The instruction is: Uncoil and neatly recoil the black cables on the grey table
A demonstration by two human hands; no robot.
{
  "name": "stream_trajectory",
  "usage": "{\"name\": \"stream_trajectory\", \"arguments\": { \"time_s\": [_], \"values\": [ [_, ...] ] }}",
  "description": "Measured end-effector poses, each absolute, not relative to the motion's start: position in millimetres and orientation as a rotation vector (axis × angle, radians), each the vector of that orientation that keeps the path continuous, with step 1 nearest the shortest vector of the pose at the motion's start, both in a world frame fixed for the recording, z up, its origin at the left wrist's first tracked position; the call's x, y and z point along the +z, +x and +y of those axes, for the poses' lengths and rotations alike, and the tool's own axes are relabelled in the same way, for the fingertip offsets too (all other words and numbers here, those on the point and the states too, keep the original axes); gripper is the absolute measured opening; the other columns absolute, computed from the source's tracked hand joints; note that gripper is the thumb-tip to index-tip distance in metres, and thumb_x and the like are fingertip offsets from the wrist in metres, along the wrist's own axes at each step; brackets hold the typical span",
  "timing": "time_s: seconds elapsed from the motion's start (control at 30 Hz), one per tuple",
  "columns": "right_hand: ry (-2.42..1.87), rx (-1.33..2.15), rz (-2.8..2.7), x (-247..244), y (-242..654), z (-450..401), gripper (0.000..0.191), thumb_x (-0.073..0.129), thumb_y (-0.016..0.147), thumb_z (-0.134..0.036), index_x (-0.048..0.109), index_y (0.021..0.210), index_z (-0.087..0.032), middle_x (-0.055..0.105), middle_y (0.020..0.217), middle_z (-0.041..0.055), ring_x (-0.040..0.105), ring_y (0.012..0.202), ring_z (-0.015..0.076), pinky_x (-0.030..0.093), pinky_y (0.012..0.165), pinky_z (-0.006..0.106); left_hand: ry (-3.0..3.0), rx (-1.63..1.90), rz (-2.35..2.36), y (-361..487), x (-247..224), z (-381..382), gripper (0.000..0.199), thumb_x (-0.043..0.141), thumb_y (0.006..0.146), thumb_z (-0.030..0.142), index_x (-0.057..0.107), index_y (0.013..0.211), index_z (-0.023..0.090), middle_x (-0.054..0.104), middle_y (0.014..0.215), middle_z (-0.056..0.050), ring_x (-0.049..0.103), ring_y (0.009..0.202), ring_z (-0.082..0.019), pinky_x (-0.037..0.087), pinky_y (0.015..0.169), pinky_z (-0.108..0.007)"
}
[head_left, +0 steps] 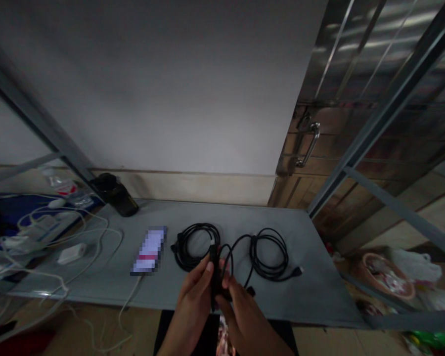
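My left hand (197,287) is closed on a black cable plug (212,249) with a pale metal tip pointing away from me. Close beside it, my right hand (238,302) grips a black cable (230,257) whose loop rises over the fingers. Part of what both hands hold is hidden behind the fingers. A coiled black cable (183,244) lies on the grey table just beyond my left hand. Another black coil (269,257) rests to the right, its plug end (297,271) sticking out, and a strand runs from it towards my hands.
A lit phone (148,251) with a white charging lead lies on the table (319,296), left of the coils. Further left are a black container (116,195), a white charger (72,253), tangled white wires and a clear bottle (68,188). Grey metal posts (371,109) frame both sides.
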State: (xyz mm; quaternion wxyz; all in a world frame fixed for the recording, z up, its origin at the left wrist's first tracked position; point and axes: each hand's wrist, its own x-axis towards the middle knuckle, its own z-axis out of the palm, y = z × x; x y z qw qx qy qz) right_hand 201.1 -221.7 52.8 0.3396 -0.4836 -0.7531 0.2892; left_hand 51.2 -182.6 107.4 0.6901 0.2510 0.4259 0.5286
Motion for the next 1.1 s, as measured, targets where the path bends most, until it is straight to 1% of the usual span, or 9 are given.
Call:
{"name": "stream_trajectory", "arguments": {
  "time_s": [0.17, 0.33, 0.47, 0.57, 0.67, 0.73, 0.83, 0.97, 1.1],
  "values": [
    [-1.215, 0.830, -2.143, 72, 186, -191, 0.046, 0.066, 0.112, -0.025, 0.059, 0.157, -0.018, 0.078, 0.140, 0.0139, 0.076, 0.128, 0.0330, 0.060, 0.113, 0.049, 0.670, 1.254, 0.881, 27, 112, -164, 0.045, 0.094, 0.088, 0.055, 0.082, 0.107, 0.016, 0.067, 0.083, 0.000, 0.054, 0.065, -0.010, 0.055, 0.073, -0.025],
    [-1.170, 0.470, -2.339, 70, 167, -149, 0.025, 0.076, 0.110, -0.035, 0.072, 0.129, -0.020, 0.082, 0.122, 0.0073, 0.076, 0.118, 0.0298, 0.056, 0.115, 0.054, 0.716, 1.337, 0.833, 3, 96, -126, 0.044, 0.092, 0.091, 0.057, 0.074, 0.092, 0.016, 0.041, 0.076, 0.009, 0.027, 0.053, -0.004, 0.040, 0.053, -0.021],
    [-1.230, 0.353, -2.345, 48, 164, -128, 0.025, 0.083, 0.103, -0.030, 0.074, 0.124, -0.019, 0.078, 0.120, 0.0093, 0.071, 0.125, 0.0326, 0.054, 0.118, 0.057, 0.819, 1.419, 1.075, -17, 58, -92, 0.054, 0.094, 0.081, 0.066, 0.073, 0.096, 0.018, 0.049, 0.077, 0.007, 0.038, 0.055, -0.005, 0.044, 0.055, -0.022],
    [-1.292, 0.330, -2.304, 24, 172, -128, 0.031, 0.084, 0.101, -0.022, 0.072, 0.130, -0.018, 0.073, 0.137, 0.0136, 0.065, 0.139, 0.0356, 0.051, 0.123, 0.061, 0.883, 1.453, 1.264, -36, 23, -80, 0.063, 0.093, 0.077, 0.071, 0.074, 0.110, 0.020, 0.070, 0.090, 0.000, 0.063, 0.070, -0.013, 0.058, 0.070, -0.028],
    [-1.350, 0.296, -2.226, -1, 187, -139, 0.046, 0.080, 0.102, -0.017, 0.066, 0.145, -0.020, 0.061, 0.158, 0.0174, 0.055, 0.152, 0.0363, 0.051, 0.125, 0.060, 1.032, 1.444, 1.480, -49, -6, -82, 0.071, 0.086, 0.083, 0.074, 0.072, 0.128, 0.022, 0.079, 0.120, -0.009, 0.077, 0.108, -0.029, 0.062, 0.103, -0.045],
    [-1.366, 0.254, -2.161, -17, 198, -150, 0.049, 0.075, 0.103, -0.017, 0.062, 0.151, -0.021, 0.056, 0.163, 0.0184, 0.053, 0.155, 0.0361, 0.053, 0.124, 0.060, 1.164, 1.422, 1.595, -51, -19, -87, 0.080, 0.083, 0.086, 0.073, 0.065, 0.144, 0.022, 0.071, 0.148, -0.016, 0.065, 0.143, -0.037, 0.046, 0.128, -0.056],
    [-1.363, 0.189, -2.048, -35, 219, -167, 0.044, 0.065, 0.109, -0.021, 0.060, 0.152, -0.024, 0.056, 0.164, 0.0176, 0.053, 0.155, 0.0356, 0.055, 0.122, 0.061, 1.342, 1.387, 1.703, -45, -32, -97, 0.099, 0.081, 0.089, 0.070, 0.048, 0.165, 0.018, 0.048, 0.171, -0.023, 0.038, 0.167, -0.042, 0.027, 0.139, -0.062],
    [-1.393, 0.119, -1.854, -42, 258, -185, 0.034, 0.057, 0.116, -0.027, 0.062, 0.149, -0.027, 0.064, 0.153, 0.0143, 0.063, 0.144, 0.0308, 0.060, 0.116, 0.054, 1.685, 1.290, 1.834, -35, -41, -112, 0.093, 0.069, 0.103, 0.061, 0.033, 0.176, 0.017, 0.035, 0.178, -0.027, 0.028, 0.172, -0.044, 0.026, 0.138, -0.069],
    [-1.467, -0.016, -1.686, -48, 304, -197, 0.029, 0.062, 0.116, -0.036, 0.065, 0.143, -0.027, 0.069, 0.140, 0.0132, 0.070, 0.131, 0.0298, 0.062, 0.109, 0.050, 2.023, 1.161, 1.944, -35, -51, -131, 0.097, 0.062, 0.110, 0.054, 0.006, 0.184, 0.025, 0.024, 0.184, -0.027, 0.026, 0.172, -0.048, 0.035, 0.131, -0.075]
  ]
}}
